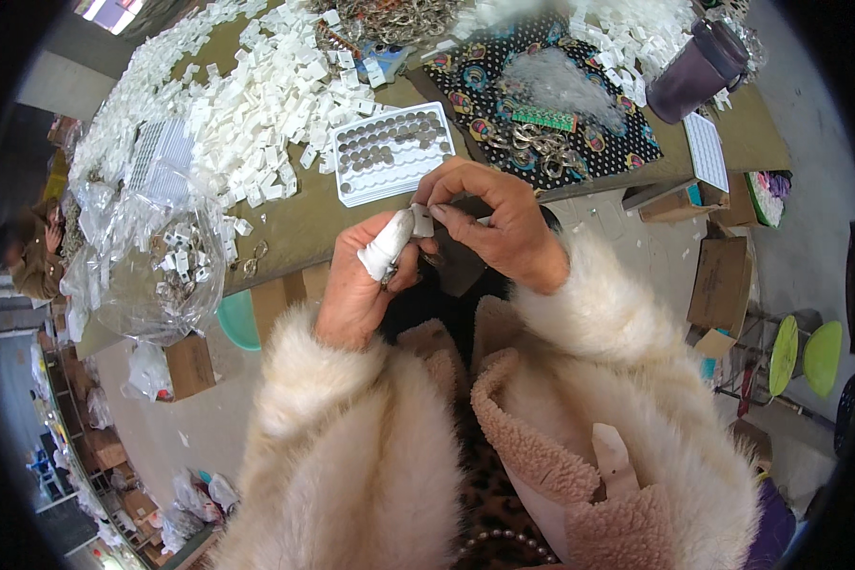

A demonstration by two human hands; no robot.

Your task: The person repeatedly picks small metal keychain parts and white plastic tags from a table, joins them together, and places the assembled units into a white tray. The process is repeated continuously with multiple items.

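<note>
White plastic piece (pixel 422 220) is pinched between the fingertips of the right hand (pixel 489 220) and the bandaged thumb of the left hand (pixel 366 275); both grips are clamped on it, near the tabletop (pixel 299 228) edge, before the white tray (pixel 389 152).

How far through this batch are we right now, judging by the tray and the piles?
Done: the white tray has most of its pockets filled with round dark pieces; a few near its front corner look empty. In hand: the left hand, thumb wrapped in white, and the right hand pinch a small white piece together. Left: a large heap of white pieces on the table.
</note>
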